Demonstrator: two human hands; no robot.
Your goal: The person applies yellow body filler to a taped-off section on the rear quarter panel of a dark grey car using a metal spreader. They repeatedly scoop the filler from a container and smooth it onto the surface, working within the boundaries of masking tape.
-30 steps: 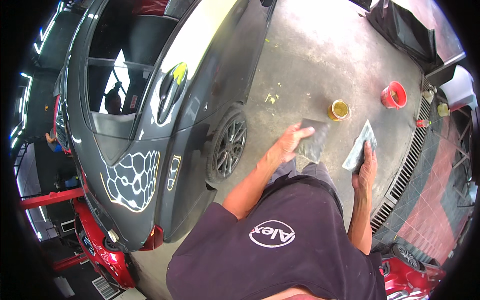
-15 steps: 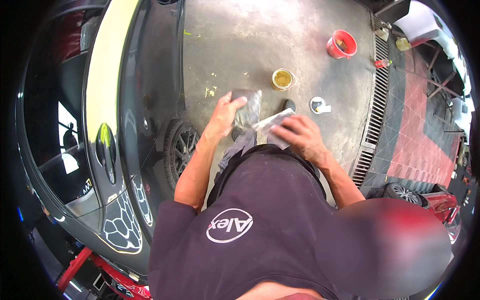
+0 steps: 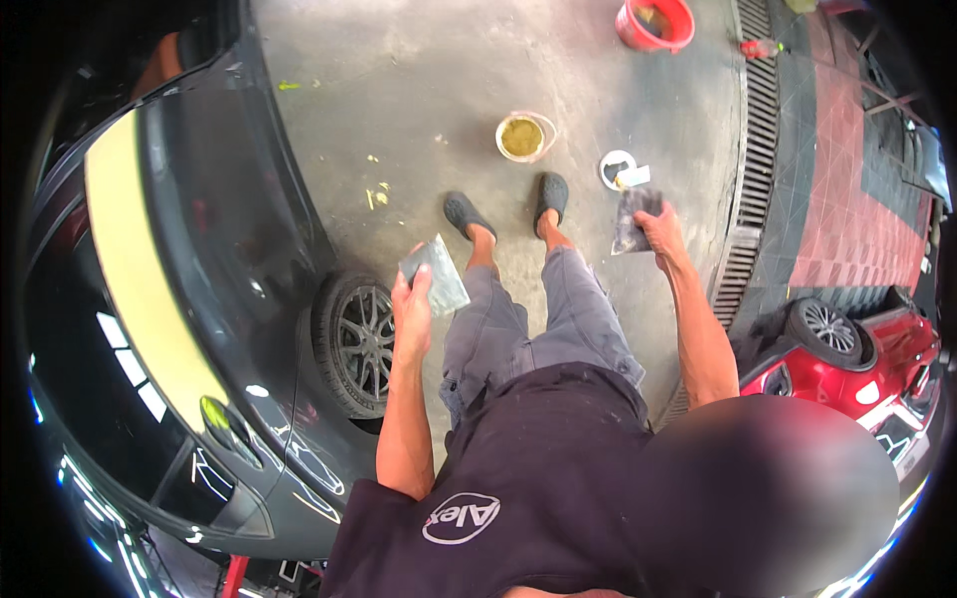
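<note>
My left hand (image 3: 411, 309), fingers closed, grips a flat, pale grey putty spreader (image 3: 444, 282) near the car's front wheel (image 3: 359, 344). On the other side, my right hand (image 3: 660, 229) pinches a darker, smeared spreader plate (image 3: 626, 221) by its edge. The two plates are well apart. On the floor just beyond my feet stands a small white tub (image 3: 522, 138) of yellowish paste. A round white lid (image 3: 615, 159) with dark and pale stuff on it lies past my right hand.
A dark car (image 3: 209, 169) with a pale yellow band (image 3: 150, 269) along its side stands at my left. Farther off are a red bucket (image 3: 656, 25), a bottle with red colouring (image 3: 761, 48) and a floor drain grate (image 3: 750, 179). A red car (image 3: 877, 349) is at the right.
My hands have moved apart from in front of my waist, the right one outward toward the lid. The plates, close together before, are now separated. The view has shifted, showing both feet.
</note>
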